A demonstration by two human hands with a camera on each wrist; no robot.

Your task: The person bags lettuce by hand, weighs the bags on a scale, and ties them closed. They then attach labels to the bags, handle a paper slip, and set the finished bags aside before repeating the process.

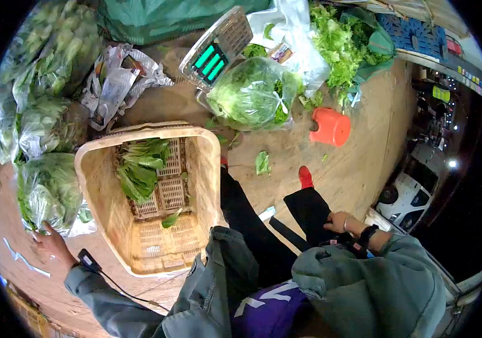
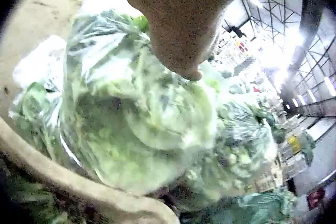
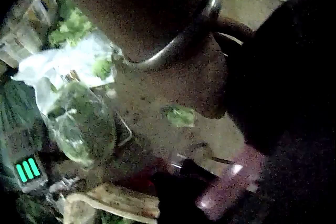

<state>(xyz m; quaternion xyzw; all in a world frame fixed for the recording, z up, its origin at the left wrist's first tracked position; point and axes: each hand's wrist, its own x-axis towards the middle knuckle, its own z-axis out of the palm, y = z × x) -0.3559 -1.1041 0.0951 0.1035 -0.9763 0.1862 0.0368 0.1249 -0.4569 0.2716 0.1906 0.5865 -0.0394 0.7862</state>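
Observation:
At the left, my left hand [image 1: 52, 245] grips the gathered end of a clear plastic bag of lettuce [image 1: 49, 188]. The left wrist view shows this bag of lettuce [image 2: 147, 124] large, with my left hand [image 2: 176, 24] over its top. Beside the bag stands a yellowed plastic crate [image 1: 210, 169], with green leaves [image 1: 142, 169] lying inside. My right hand [image 1: 338, 221] rests on the black trousers over my leg, its fingers loosely bent and holding nothing. A metal bangle circles that wrist; the fingertips are dark in the right wrist view.
Several more bags of greens [image 1: 49, 50] are piled at the far left. A scale with a lit green display [image 1: 210, 62] stands behind the crate, near a tied bag of lettuce [image 1: 252, 96]. A red stool [image 1: 331, 127] and a loose leaf [image 1: 262, 162] are on the floor.

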